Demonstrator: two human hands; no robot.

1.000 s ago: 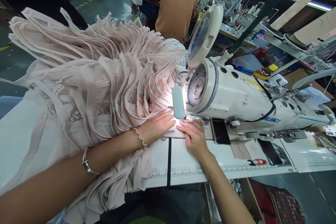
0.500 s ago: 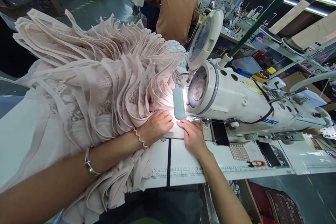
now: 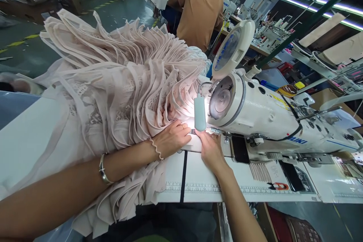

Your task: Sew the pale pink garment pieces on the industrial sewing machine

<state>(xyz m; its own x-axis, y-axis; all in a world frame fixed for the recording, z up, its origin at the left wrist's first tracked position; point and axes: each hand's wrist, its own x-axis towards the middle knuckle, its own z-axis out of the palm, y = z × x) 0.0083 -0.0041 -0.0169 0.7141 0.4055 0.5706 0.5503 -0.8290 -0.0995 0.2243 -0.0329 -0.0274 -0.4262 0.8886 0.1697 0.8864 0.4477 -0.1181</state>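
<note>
**Both hands flat on blush fabric at the needle**

The left hand (image 3: pixel 171 138) lay spread, palm down, on a heap of pale pink pleated and lace garments (image 3: pixel 119 83) piled at ten o'clock across the white worktop (image 3: pixel 198 181). The right hand (image 3: pixel 210 148), fingers pressed together and flat, held the sheer fabric edge just under the small lit lamp (image 3: pixel 200 112). At three o'clock stretched the glossy white sewing machine (image 3: pixel 263 117), its round handwheel cover tilted up. A person in a tan shirt (image 3: pixel 200 7) sat at twelve o'clock.

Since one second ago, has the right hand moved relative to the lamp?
Yes. The right hand slid left, its fingertips now below the lamp.
</note>
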